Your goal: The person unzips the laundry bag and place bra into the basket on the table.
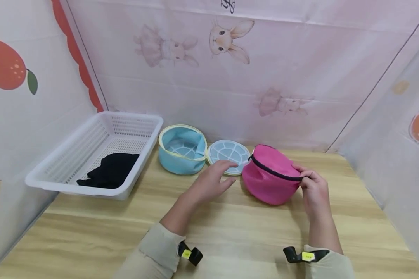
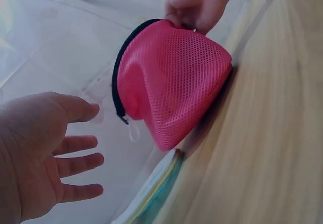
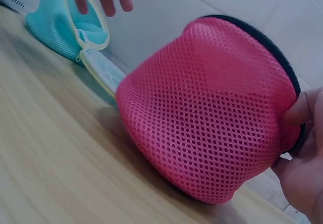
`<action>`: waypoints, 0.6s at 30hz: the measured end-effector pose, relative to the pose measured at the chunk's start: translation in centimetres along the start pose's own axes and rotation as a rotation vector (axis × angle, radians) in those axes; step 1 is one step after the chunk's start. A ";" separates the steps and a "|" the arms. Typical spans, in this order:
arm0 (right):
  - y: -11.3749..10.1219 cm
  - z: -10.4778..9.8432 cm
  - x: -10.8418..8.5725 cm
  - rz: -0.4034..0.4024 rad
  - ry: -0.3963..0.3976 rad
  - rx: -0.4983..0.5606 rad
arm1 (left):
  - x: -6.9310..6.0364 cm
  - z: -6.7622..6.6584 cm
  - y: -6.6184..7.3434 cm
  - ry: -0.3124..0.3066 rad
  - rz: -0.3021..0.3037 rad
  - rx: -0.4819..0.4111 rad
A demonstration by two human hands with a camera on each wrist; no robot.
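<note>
A pink mesh laundry bag (image 1: 270,180) with a black zipper rim stands tilted on the table. My right hand (image 1: 314,190) pinches its rim on the right side, thumb and fingers about the zipper edge, as the right wrist view also shows. To the left of the bag, my left hand (image 1: 211,180) hovers with fingers spread and holds nothing; in the left wrist view a gap separates it from the pink bag (image 2: 171,77). Behind the left hand lies a blue mesh laundry bag (image 1: 181,164) with pale yellow trim, its round lid (image 1: 227,149) folded out flat to the right.
A white plastic basket (image 1: 70,151) stands at the left with a black cloth (image 1: 113,170) inside. The wooden table (image 1: 237,232) meets a pink rabbit-print backdrop (image 1: 202,85) behind the bags. Pale printed sheets border both sides.
</note>
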State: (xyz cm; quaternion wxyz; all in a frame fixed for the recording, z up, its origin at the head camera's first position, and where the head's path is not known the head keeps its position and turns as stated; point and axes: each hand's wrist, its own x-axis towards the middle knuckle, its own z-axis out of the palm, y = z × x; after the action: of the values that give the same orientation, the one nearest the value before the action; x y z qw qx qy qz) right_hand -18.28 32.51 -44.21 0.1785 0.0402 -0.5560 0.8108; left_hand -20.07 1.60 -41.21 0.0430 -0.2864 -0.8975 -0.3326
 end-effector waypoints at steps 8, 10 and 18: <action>0.6 0.2 -0.6 0.050 -0.100 0.124 | -0.7 0.3 0.3 0.038 0.026 0.111; 0.9 0.4 -0.6 0.054 -0.136 0.157 | -0.7 0.3 0.1 0.058 0.038 0.126; 1.2 1.6 -0.8 0.069 -0.223 0.121 | -0.7 0.5 -0.5 0.100 0.062 0.135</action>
State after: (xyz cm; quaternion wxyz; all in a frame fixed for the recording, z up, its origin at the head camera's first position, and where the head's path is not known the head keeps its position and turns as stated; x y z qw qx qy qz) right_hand -18.19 30.51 -44.92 0.0848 0.1219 -0.5234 0.8391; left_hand -19.71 1.32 -42.06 0.1171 -0.2937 -0.9053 -0.2836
